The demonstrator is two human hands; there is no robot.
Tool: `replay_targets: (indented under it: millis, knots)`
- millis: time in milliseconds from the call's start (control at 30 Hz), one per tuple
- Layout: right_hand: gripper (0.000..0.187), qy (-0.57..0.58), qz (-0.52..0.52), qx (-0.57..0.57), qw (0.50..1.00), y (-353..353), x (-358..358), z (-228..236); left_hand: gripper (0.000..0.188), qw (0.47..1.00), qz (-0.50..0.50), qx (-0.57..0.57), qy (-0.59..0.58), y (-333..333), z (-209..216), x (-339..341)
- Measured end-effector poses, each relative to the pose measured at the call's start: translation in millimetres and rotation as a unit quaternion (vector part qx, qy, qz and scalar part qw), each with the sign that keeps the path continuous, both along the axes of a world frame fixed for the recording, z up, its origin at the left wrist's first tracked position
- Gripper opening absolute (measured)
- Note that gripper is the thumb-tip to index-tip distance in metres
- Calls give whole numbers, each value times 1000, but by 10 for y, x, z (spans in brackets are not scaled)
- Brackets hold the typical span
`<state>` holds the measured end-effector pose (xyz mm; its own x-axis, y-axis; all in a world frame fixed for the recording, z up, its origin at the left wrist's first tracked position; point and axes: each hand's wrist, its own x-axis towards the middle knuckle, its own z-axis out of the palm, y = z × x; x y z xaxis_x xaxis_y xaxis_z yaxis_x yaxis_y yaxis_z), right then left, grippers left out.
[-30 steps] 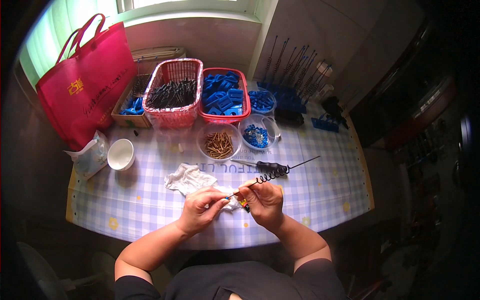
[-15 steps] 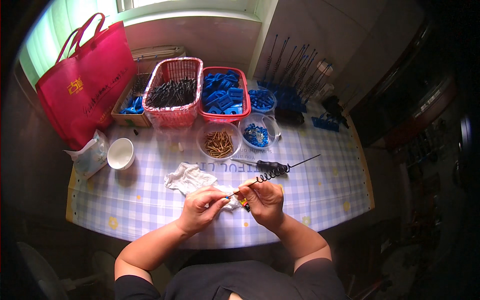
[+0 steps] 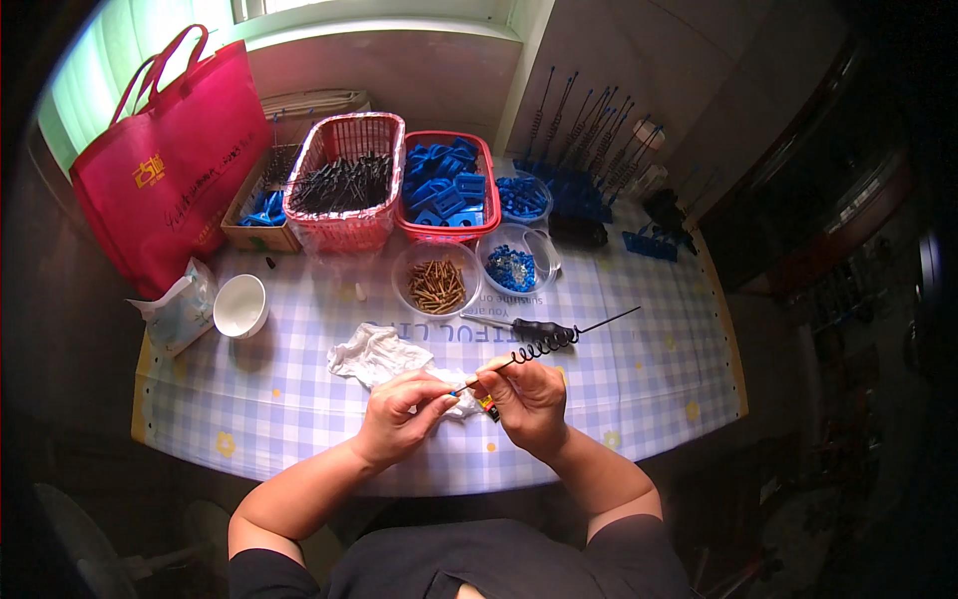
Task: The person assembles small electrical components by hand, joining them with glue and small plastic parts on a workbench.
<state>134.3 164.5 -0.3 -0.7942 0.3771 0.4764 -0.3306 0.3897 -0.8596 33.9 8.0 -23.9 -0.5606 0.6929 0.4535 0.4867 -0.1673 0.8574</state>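
My right hand pinches a black coiled wire near its lower left end; the coil and a long straight tip stick out to the upper right. A small blue piece sits at the wire's left end, gripped between the thumb and finger of my left hand. Behind the coil lies a screwdriver with a black handle. Beneath and behind my hands is a crumpled white cloth. A small yellow and black object is partly hidden by my right hand.
Bowls of brass-coloured screws and small blue parts stand mid-table. Behind are a basket of black wires and a basket of blue plastic parts. Left are a white bowl, tissue pack and red bag. Assembled pieces stand back right.
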Motion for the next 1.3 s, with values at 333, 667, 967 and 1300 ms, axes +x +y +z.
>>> replay_targets:
  millis: [333,667,967,1300]
  knots:
    - [6,3,2,7,1000,-2,-12,5,10,1000,1,1,-2,-11,-6,-5]
    - [7,-35,26,-16,999,27,-16,83,9,998,-9,-26,-48,-9,-19,-17]
    - [8,-35,37,-40,998,54,-21,70,11,996,-24,-14,-85,13,-5,-20]
    - [9,-28,39,-26,999,51,-7,70,11,995,-20,-20,-97,4,-34,-18]
